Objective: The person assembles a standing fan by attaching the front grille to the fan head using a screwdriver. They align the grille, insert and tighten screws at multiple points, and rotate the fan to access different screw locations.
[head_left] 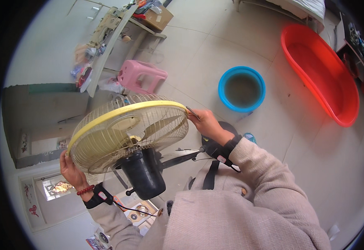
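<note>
The fan (127, 137) is raised in front of the person, left of the middle of the view, between the 2 hands. Its yellow rim (159, 103) has the pink stool (142, 77) near its far edge, with the worktable (111, 46) beyond at the upper left, so room is tighter on that side. Wider room lies to the right, where pale tiled floor (294, 137) stretches past the blue basin (222, 89), apart from the rim, toward the red tub (323, 79). On the near side, the black motor housing (144, 175) hangs close to the person's clothing.

The front of the fan points away from the person, toward the upper left, and the housing points back. The broad line of the cage runs from 1 hand to the other, climbing from lower left to upper right. The pole (180, 159) slants right from the housing to the dark base (209, 146), partly behind the right forearm.

The left hand (71, 173) pinches the rim's left end, thumb and fingers drawn together. The right hand (209, 125) has its fingers closed at the opposite end, around a slim dark piece (192, 112); whether that belongs to the fan is unclear.
</note>
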`<action>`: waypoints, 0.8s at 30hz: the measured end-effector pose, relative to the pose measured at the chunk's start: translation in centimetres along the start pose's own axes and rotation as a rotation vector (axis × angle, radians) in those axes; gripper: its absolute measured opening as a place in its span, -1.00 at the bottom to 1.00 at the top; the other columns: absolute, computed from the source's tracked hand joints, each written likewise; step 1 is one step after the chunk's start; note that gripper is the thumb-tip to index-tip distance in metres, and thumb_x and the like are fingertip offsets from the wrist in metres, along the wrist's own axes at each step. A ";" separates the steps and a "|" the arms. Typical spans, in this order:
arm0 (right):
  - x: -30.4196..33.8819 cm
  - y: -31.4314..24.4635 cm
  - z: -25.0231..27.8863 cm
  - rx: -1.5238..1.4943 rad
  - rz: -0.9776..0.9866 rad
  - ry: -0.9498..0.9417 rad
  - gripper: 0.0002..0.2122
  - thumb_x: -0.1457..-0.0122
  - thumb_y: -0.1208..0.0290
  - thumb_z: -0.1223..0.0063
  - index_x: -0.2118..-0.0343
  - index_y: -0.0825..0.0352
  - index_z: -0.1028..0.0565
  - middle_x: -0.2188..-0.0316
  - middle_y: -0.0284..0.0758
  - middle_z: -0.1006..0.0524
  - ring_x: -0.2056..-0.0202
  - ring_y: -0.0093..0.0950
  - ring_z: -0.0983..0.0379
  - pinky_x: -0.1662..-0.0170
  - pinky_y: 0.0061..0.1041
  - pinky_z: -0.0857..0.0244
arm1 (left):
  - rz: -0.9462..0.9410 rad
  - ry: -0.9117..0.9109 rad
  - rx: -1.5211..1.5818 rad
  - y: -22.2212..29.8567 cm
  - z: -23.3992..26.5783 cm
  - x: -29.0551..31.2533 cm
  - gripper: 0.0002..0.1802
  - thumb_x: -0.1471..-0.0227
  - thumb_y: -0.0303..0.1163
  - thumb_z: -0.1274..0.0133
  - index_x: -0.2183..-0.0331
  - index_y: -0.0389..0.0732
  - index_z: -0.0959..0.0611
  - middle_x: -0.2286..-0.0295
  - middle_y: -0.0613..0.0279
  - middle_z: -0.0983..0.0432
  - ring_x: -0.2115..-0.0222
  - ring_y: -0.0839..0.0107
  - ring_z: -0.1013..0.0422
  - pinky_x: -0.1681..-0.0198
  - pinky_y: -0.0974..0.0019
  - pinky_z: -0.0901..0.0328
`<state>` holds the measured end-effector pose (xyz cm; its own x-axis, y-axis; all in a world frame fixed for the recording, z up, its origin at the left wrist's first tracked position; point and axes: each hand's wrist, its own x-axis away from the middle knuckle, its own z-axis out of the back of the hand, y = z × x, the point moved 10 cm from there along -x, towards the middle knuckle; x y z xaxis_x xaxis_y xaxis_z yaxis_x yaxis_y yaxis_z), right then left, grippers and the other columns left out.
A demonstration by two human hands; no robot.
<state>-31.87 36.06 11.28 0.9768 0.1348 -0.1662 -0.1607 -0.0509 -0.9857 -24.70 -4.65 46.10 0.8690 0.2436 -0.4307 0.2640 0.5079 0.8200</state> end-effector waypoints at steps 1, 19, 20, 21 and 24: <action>0.1 -0.7 0.2 0.012 0.038 0.026 -0.81 -0.16 0.49 -0.10 0.15 0.29 -0.56 0.42 -0.02 -0.51 0.44 -0.09 -0.46 0.36 -0.34 -0.35 | -0.002 0.005 -0.009 0.1 -0.2 0.1 -0.68 -0.21 -0.31 -0.04 0.10 -0.35 -0.53 0.19 0.18 -0.51 0.18 0.41 -0.43 0.03 0.33 -0.34; 1.7 -3.5 -0.2 0.217 0.089 0.096 -0.67 -0.17 0.58 0.05 -0.02 0.24 -0.47 0.38 0.07 -0.49 0.33 0.07 -0.43 0.31 -0.16 -0.35 | -0.106 0.028 -0.134 2.8 -3.3 0.2 -0.82 -0.18 -0.49 -0.05 0.18 -0.32 -0.61 0.25 0.31 -0.51 0.18 0.51 -0.38 0.01 0.42 -0.22; 1.8 -3.6 -0.3 0.232 0.086 0.090 -0.67 -0.18 0.57 0.05 -0.02 0.24 -0.46 0.38 0.08 -0.48 0.32 0.08 -0.42 0.31 -0.16 -0.35 | -0.126 0.029 -0.164 3.1 -3.5 0.2 -0.82 -0.18 -0.48 -0.05 0.18 -0.31 -0.61 0.25 0.32 -0.51 0.18 0.52 -0.37 0.01 0.43 -0.21; 1.8 -3.4 -0.4 0.236 0.064 0.082 -0.68 -0.19 0.56 0.06 -0.02 0.24 -0.46 0.38 0.08 -0.48 0.32 0.08 -0.42 0.31 -0.17 -0.35 | -0.148 0.032 -0.184 3.4 -3.6 0.1 -0.83 -0.18 -0.47 -0.05 0.18 -0.31 -0.61 0.24 0.32 -0.51 0.18 0.52 -0.37 0.00 0.44 -0.21; 2.1 -3.4 -0.4 0.244 0.053 0.080 -0.69 -0.21 0.54 0.08 -0.02 0.24 -0.46 0.37 0.09 -0.48 0.29 0.08 -0.42 0.31 -0.19 -0.36 | -0.127 0.004 -0.219 3.2 -3.9 -0.1 -0.83 -0.18 -0.47 -0.05 0.18 -0.31 -0.61 0.24 0.33 -0.51 0.18 0.54 -0.37 0.01 0.46 -0.20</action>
<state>-29.23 36.12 14.28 0.9726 0.0592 -0.2246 -0.2318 0.1856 -0.9549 -25.55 0.14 47.28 0.8330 0.1696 -0.5266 0.2733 0.7015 0.6582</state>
